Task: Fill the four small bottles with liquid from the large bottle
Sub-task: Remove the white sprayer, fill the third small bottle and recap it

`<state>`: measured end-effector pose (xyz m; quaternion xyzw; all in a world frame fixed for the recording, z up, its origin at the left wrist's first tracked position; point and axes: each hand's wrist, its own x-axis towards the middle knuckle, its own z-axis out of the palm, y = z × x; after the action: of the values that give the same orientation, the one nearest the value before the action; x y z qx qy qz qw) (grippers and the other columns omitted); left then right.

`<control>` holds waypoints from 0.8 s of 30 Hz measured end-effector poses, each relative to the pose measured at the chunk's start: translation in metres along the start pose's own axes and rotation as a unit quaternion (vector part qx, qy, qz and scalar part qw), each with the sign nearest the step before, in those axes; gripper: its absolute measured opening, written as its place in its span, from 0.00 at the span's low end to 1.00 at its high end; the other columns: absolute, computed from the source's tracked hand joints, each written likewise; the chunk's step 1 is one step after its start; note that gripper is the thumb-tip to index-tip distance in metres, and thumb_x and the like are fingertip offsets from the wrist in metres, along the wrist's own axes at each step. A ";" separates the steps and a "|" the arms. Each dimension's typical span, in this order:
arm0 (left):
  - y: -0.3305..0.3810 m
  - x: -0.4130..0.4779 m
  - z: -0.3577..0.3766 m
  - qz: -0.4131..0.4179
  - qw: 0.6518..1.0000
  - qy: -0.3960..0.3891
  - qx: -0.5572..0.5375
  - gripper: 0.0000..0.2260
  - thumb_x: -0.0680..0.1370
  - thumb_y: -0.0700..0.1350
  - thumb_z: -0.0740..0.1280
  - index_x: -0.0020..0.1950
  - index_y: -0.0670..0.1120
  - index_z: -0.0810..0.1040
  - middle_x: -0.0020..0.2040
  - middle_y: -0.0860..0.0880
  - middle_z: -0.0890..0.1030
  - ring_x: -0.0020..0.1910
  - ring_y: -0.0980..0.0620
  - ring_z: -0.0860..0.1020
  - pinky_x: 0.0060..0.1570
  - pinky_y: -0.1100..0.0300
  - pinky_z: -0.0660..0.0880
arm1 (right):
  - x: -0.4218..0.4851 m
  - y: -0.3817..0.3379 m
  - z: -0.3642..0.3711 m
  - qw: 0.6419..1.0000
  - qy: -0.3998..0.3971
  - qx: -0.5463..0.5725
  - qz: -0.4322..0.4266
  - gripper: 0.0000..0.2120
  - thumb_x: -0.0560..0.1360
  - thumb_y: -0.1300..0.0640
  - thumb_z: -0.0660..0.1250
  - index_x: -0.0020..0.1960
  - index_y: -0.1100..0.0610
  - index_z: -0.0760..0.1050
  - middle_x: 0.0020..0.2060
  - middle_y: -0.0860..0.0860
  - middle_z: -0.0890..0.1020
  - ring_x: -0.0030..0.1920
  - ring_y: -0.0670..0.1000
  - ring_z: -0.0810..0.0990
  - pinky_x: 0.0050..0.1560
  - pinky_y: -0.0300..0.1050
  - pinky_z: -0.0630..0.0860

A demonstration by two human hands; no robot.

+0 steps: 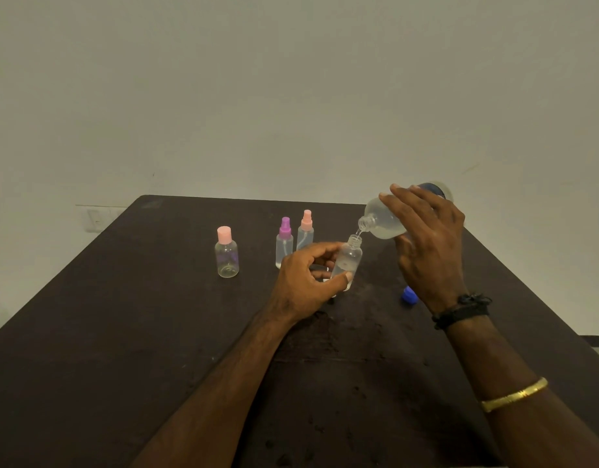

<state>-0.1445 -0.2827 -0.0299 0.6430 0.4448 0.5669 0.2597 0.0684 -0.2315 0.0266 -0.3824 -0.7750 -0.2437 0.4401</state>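
The pour is under way at the centre right of the frame: the right hand [429, 244] has its fingers wrapped round the large bottle [384, 221] and tips it so the open mouth points down and left, just above the neck of an uncapped small bottle [348, 261]. The left hand [305, 282] curls round that small bottle, thumb pressed on its lower front, and steadies it on the table [122, 332]. A thin stream [359, 233] runs between the two mouths, and liquid sits low in the small bottle (well short of full, I judge). The next move calls for a steady tilt, then righting the large bottle before the neck floods. A blue cap [409, 295] lies below the right hand. To the left stand a round bottle with a pink cap [226, 253], a purple spray bottle [284, 243] and a pink spray bottle [305, 229]; their fill levels are hard to make out. The left hand hides the spray bottles' bases, and the small bottle's own cap is not clearly visible.
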 end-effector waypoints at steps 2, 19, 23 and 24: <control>0.000 0.000 0.000 -0.002 1.000 0.000 -0.001 0.22 0.74 0.42 0.77 0.68 0.44 0.79 0.57 0.50 0.84 0.54 0.53 0.83 0.51 0.56 0.84 | 0.000 -0.001 -0.001 1.000 0.004 0.000 -0.003 0.38 0.69 0.74 0.72 0.74 0.50 0.71 0.74 0.50 0.74 0.73 0.57 0.70 0.72 0.56 0.62; 0.000 0.000 -0.001 -0.005 1.000 -0.002 0.002 0.23 0.74 0.43 0.77 0.68 0.46 0.79 0.57 0.51 0.84 0.54 0.53 0.83 0.51 0.57 0.84 | -0.001 0.000 0.000 1.000 -0.004 0.001 0.000 0.39 0.69 0.73 0.73 0.75 0.50 0.70 0.74 0.50 0.74 0.74 0.57 0.70 0.71 0.57 0.62; 0.000 0.000 -0.001 -0.006 1.000 -0.004 0.001 0.23 0.74 0.43 0.77 0.68 0.46 0.79 0.58 0.52 0.84 0.54 0.54 0.83 0.51 0.57 0.84 | 0.000 -0.001 0.000 1.000 -0.004 0.001 0.000 0.39 0.69 0.73 0.73 0.75 0.50 0.70 0.74 0.50 0.74 0.74 0.58 0.70 0.72 0.57 0.62; 0.000 0.000 -0.001 -0.006 1.000 -0.003 0.002 0.23 0.74 0.43 0.77 0.68 0.46 0.79 0.58 0.52 0.84 0.54 0.54 0.83 0.52 0.57 0.84 | 0.000 -0.001 -0.001 1.000 -0.003 0.001 0.000 0.38 0.69 0.73 0.73 0.74 0.50 0.70 0.74 0.50 0.74 0.73 0.58 0.71 0.71 0.58 0.62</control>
<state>-0.1454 -0.2832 -0.0294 0.6424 0.4491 0.5622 0.2636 0.0681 -0.2324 0.0268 -0.3823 -0.7768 -0.2418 0.4382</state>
